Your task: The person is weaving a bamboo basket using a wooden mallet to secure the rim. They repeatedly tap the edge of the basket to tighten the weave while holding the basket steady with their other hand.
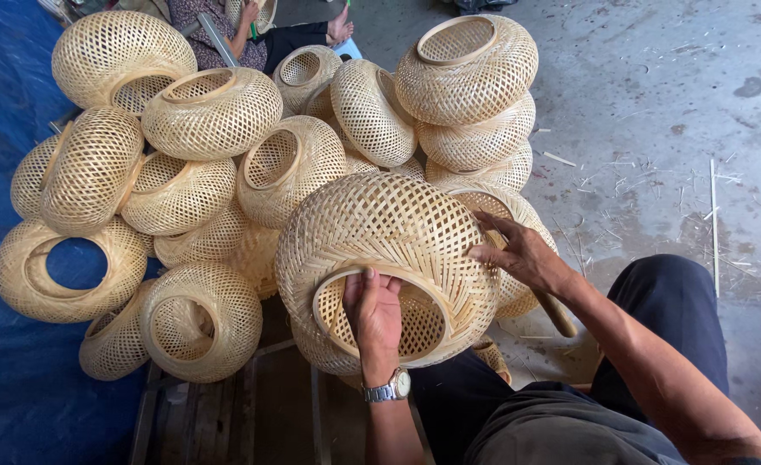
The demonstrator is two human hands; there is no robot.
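Woven bamboo lampshade (389,250) centre frame, ring opening toward wearer. Left hand (374,320) clamped on ring rim; right hand (522,256) fingers spread flat on right flank.

Basket-weaving workshop — piled woven bamboo shades (213,112), bamboo slivers (713,215) on concrete floor (656,86), blue tarp (2,112)

- Left and ahead of me: piled woven baskets (213,112) block passage.
- Basket stack (475,95) closes ahead-right.
- Concrete floor (656,112) on my right: open, only thin bamboo strips (713,215).

Co-worker (251,30) cropped at top edge
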